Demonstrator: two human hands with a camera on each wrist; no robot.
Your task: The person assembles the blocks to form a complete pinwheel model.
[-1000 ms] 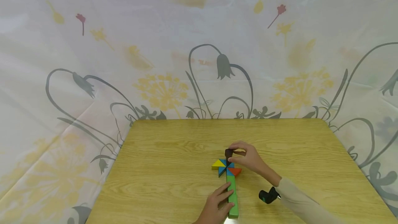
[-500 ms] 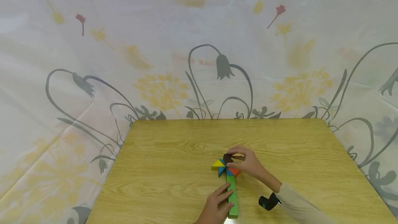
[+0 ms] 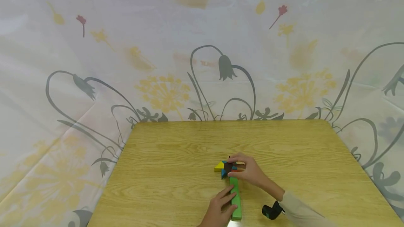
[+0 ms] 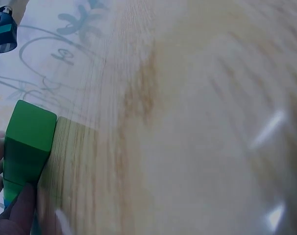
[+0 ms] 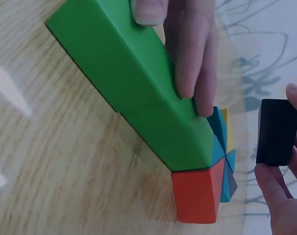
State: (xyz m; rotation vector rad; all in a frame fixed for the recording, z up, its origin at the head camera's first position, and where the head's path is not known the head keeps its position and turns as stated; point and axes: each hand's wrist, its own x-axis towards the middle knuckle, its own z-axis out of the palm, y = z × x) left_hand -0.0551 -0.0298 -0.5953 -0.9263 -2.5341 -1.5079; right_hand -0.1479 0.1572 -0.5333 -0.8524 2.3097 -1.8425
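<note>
Two green rectangular blocks (image 3: pixel 236 213) lie end to end on the wooden table. My left hand (image 3: pixel 217 208) rests its outstretched fingers on them from the left; in the right wrist view its fingers (image 5: pixel 191 68) lie on the upper face. At their far end is a pinwheel of yellow (image 3: pixel 219 166), blue (image 3: pixel 223 174), red (image 5: pixel 197 191) and dark triangular blocks. My right hand (image 3: pixel 249 171) pinches a dark block (image 5: pixel 277 132) between thumb and fingers. It looks hexagonal in the head view, covers the pinwheel's middle there, and is raised above it in the right wrist view.
A small black device (image 3: pixel 272 211) shows beside the right sleeve (image 3: pixel 300 207). The wooden table (image 3: pixel 164 171) extends around the blocks, with a flower-printed white curtain (image 3: pixel 176 45) behind and at both sides.
My right hand has brought the dark block toward me, from the pinwheel's far side to over its middle. The left hand and the green blocks stay where they were.
</note>
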